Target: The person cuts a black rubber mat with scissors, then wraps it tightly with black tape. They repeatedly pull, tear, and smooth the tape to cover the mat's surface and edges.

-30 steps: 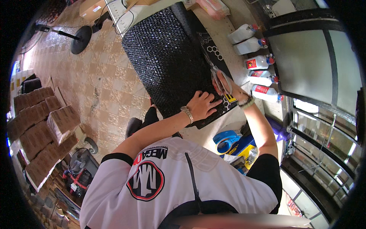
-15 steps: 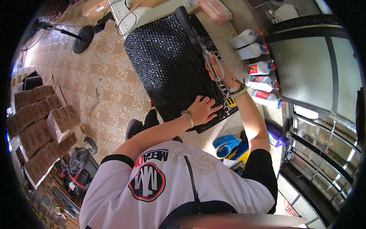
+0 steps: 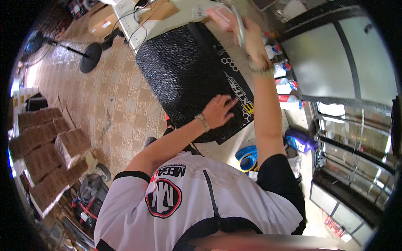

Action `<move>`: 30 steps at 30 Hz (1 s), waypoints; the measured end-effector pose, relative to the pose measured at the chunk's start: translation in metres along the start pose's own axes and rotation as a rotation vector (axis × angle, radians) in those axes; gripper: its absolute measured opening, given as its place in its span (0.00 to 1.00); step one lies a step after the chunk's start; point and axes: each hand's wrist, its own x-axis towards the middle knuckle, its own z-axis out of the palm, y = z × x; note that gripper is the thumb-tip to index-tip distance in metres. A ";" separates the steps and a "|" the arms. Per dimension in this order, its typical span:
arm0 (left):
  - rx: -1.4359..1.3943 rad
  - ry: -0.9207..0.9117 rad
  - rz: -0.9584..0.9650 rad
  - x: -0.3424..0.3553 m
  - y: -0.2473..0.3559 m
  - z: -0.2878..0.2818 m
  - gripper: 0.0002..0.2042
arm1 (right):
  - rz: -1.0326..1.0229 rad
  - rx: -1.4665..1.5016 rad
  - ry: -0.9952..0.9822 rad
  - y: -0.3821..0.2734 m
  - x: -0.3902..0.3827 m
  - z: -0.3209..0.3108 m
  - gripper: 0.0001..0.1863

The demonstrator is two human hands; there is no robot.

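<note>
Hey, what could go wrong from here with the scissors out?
The scissors in the right hand overlap the pink pack in view, so they might snag it. The right forearm passes close to the white bottles and could knock one. The black bubble wrap under the left hand might shift.

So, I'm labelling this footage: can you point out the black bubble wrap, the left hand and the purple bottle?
Black bubble wrap point(image 3: 180, 73): head view, on its bumpy upper surface.
Left hand point(image 3: 217, 112): head view, on the back of the hand.
Purple bottle point(image 3: 298, 140): head view, on its side.
</note>
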 end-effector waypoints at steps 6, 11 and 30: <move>0.200 0.162 0.329 0.015 -0.064 -0.051 0.16 | 0.583 -0.715 0.259 0.079 -0.249 -0.069 0.25; 0.204 0.252 0.220 -0.070 -0.115 -0.088 0.11 | 1.009 -0.741 0.339 0.161 -0.376 -0.043 0.25; 0.001 -0.173 -0.389 0.054 -0.263 -0.249 0.27 | 0.734 0.600 1.299 0.074 -0.370 0.126 0.36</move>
